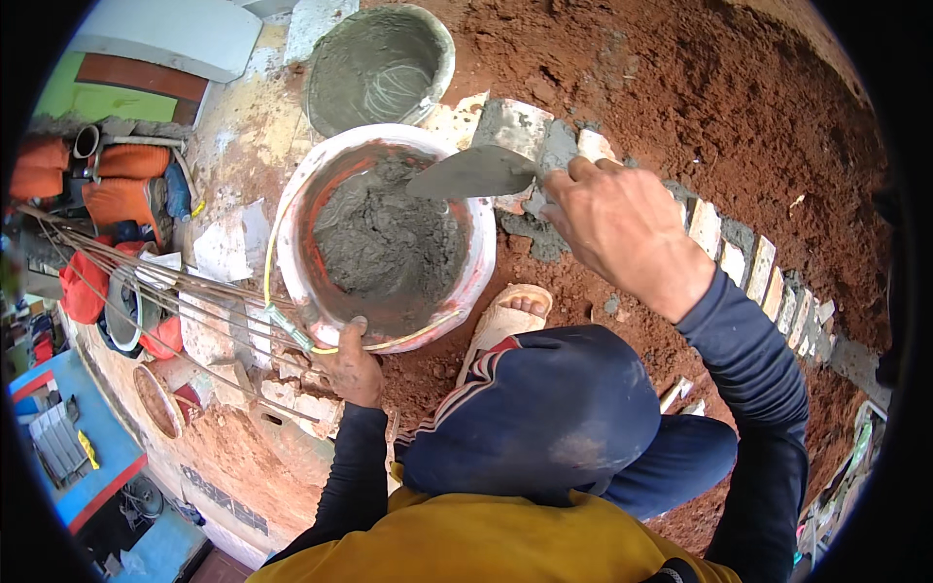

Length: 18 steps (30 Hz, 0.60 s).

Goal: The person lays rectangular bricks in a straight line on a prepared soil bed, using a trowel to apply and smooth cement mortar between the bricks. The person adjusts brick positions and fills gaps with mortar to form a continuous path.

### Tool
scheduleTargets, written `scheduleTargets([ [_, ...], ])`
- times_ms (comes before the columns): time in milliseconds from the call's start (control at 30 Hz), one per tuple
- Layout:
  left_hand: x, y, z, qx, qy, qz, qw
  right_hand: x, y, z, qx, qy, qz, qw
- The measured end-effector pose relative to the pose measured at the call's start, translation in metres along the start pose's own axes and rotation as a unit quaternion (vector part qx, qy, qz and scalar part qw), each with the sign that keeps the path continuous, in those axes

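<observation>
My right hand is closed round the handle end of a trowel, most of which it hides. The trowel's flat grey blade extends left over the right rim of a bucket. Wet grey mortar lies inside this white-rimmed bucket, with reddish inner walls showing around it. At the bucket's near edge my left hand grips the rim, thumb on top, beside the yellowish wire handle. A second bucket, coated inside with grey mortar, stands just behind the first.
A row of bricks with mortar between them curves from behind the bucket to the right. Reddish soil is heaped beyond it. Long thin rods reach toward the bucket from the left. My sandalled foot rests right of the bucket.
</observation>
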<state>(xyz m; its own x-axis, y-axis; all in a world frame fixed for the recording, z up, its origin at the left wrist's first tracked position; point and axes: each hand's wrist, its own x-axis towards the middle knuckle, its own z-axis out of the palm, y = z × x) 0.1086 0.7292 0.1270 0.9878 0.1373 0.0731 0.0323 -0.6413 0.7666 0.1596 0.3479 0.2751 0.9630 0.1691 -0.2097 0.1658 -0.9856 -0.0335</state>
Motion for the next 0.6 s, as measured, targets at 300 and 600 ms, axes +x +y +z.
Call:
scheduleTargets([
  [300,-0.026,0.01,0.048,-0.099,0.015,0.002,0.995,0.05,-0.045,0.062,0.032,-0.212,-0.131,0.968],
  [600,0.005,0.042,0.032,-0.275,-0.035,-0.224,0.934,-0.005,-0.061,0.143,0.459,-0.166,-0.042,0.872],
])
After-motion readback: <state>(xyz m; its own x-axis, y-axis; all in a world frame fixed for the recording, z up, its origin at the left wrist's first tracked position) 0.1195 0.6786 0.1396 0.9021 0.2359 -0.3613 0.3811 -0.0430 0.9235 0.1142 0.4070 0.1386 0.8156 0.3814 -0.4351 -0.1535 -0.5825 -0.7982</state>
